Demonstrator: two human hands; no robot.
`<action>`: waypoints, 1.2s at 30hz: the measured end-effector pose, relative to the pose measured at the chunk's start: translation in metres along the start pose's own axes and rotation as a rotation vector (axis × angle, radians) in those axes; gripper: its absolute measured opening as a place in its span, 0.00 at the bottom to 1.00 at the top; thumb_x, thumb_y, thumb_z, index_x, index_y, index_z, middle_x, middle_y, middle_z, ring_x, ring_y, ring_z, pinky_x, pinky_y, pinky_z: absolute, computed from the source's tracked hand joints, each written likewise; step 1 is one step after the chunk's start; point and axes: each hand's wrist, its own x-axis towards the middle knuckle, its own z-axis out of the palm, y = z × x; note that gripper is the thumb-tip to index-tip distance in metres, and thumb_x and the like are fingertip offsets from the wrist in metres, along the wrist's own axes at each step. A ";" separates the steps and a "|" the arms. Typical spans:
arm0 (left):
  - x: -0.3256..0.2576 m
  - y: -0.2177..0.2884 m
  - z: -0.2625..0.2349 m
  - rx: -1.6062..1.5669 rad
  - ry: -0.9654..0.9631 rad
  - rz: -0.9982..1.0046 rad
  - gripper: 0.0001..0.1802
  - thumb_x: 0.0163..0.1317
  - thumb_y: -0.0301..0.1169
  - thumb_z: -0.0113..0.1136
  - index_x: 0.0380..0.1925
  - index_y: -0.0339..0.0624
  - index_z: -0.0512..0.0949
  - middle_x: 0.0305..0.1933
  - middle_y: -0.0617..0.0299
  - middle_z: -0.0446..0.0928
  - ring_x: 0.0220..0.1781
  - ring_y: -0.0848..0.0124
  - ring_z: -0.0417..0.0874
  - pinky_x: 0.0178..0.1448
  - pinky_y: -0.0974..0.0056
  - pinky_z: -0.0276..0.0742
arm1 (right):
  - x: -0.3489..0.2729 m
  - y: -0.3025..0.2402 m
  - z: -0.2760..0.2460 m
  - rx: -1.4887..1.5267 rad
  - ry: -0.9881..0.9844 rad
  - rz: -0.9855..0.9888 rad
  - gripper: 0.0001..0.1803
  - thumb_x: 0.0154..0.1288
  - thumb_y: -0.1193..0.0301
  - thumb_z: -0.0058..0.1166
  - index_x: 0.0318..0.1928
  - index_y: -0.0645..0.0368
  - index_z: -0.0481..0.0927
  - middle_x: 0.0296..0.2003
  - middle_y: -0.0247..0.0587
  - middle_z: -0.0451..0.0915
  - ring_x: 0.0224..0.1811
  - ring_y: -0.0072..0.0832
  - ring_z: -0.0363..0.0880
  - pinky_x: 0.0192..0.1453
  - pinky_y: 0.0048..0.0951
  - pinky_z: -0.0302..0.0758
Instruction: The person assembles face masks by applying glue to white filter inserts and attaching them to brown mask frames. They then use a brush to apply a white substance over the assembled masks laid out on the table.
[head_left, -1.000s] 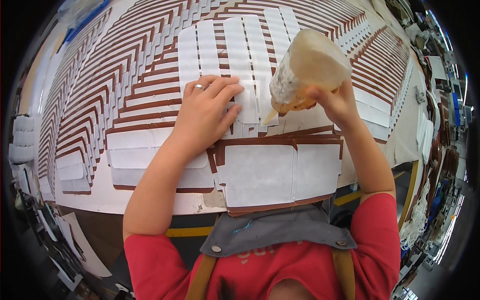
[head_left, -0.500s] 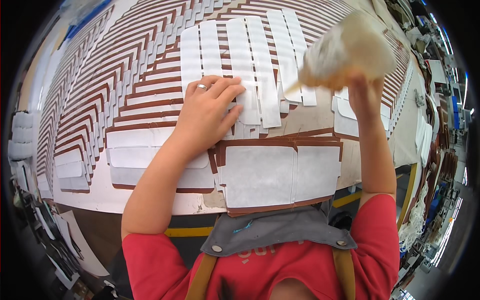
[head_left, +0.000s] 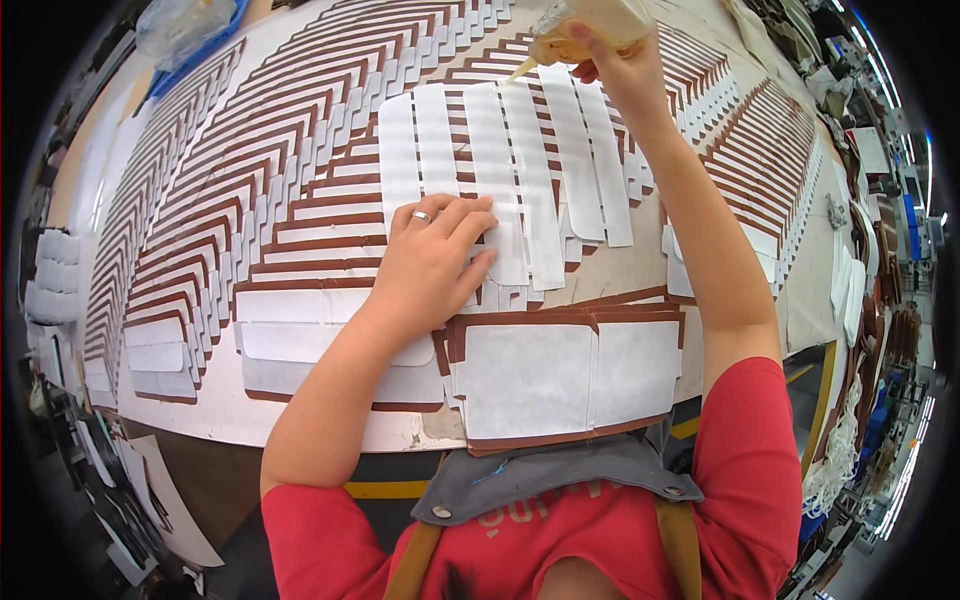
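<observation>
Pressing your flat, open left hand [head_left: 432, 262] on the white strips [head_left: 500, 170], you gripped the glue bottle [head_left: 585, 25] in your right hand [head_left: 622, 62] — nozzle at the far ends.

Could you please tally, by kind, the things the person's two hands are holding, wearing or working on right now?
squeeze bottle, held in the right hand: 1
long white strips, fanned out at the left hand: 6
ring on the left hand: 1
Total: 8
</observation>
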 end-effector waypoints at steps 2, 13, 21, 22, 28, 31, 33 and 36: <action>0.000 0.000 0.001 0.021 0.017 0.018 0.13 0.55 0.31 0.58 0.40 0.43 0.73 0.53 0.63 0.74 0.55 0.62 0.70 0.58 0.54 0.60 | 0.004 0.008 -0.007 -0.068 -0.008 0.037 0.18 0.61 0.67 0.58 0.48 0.60 0.69 0.30 0.34 0.78 0.23 0.17 0.75 0.19 0.17 0.69; 0.001 0.001 -0.001 0.026 -0.006 0.003 0.13 0.56 0.31 0.57 0.42 0.44 0.72 0.53 0.63 0.73 0.57 0.61 0.69 0.61 0.57 0.57 | -0.002 0.005 -0.032 -0.078 0.067 0.210 0.21 0.60 0.60 0.59 0.44 0.61 0.71 0.30 0.37 0.78 0.19 0.19 0.73 0.19 0.19 0.70; 0.001 0.001 0.000 0.035 0.001 0.012 0.13 0.55 0.30 0.58 0.42 0.43 0.73 0.53 0.62 0.73 0.56 0.62 0.69 0.61 0.57 0.58 | -0.032 -0.016 -0.045 -0.056 -0.027 0.326 0.25 0.59 0.54 0.58 0.42 0.63 0.71 0.25 0.39 0.75 0.14 0.19 0.69 0.18 0.19 0.68; 0.001 0.001 0.000 0.036 0.000 0.011 0.14 0.55 0.30 0.58 0.42 0.43 0.73 0.53 0.62 0.73 0.56 0.62 0.69 0.61 0.57 0.58 | -0.036 -0.019 -0.046 -0.066 -0.031 0.336 0.25 0.59 0.54 0.59 0.42 0.64 0.70 0.25 0.39 0.75 0.14 0.19 0.69 0.17 0.19 0.67; 0.000 0.002 -0.001 0.038 0.002 0.019 0.14 0.55 0.30 0.58 0.42 0.43 0.73 0.53 0.62 0.73 0.56 0.62 0.69 0.61 0.58 0.58 | -0.063 -0.043 -0.043 -0.056 -0.024 0.391 0.27 0.57 0.54 0.60 0.45 0.64 0.68 0.26 0.39 0.75 0.14 0.19 0.69 0.15 0.18 0.65; 0.001 0.003 -0.002 0.034 0.001 0.022 0.13 0.55 0.29 0.58 0.42 0.43 0.72 0.53 0.62 0.73 0.56 0.62 0.69 0.61 0.58 0.58 | -0.077 -0.049 -0.045 -0.036 -0.028 0.444 0.30 0.55 0.55 0.63 0.48 0.63 0.66 0.27 0.40 0.76 0.13 0.18 0.69 0.14 0.16 0.65; 0.001 0.003 -0.002 0.037 0.003 0.025 0.13 0.55 0.29 0.58 0.42 0.43 0.72 0.53 0.62 0.73 0.56 0.62 0.69 0.61 0.58 0.58 | -0.086 -0.053 -0.047 -0.037 -0.045 0.482 0.31 0.55 0.54 0.63 0.48 0.64 0.65 0.27 0.40 0.76 0.12 0.18 0.69 0.14 0.17 0.65; 0.001 0.001 0.000 0.063 0.023 0.053 0.15 0.55 0.31 0.58 0.43 0.43 0.72 0.52 0.63 0.73 0.55 0.62 0.70 0.59 0.55 0.60 | -0.100 -0.056 -0.051 -0.028 -0.074 0.503 0.31 0.55 0.54 0.62 0.48 0.64 0.65 0.27 0.40 0.76 0.12 0.18 0.68 0.13 0.17 0.65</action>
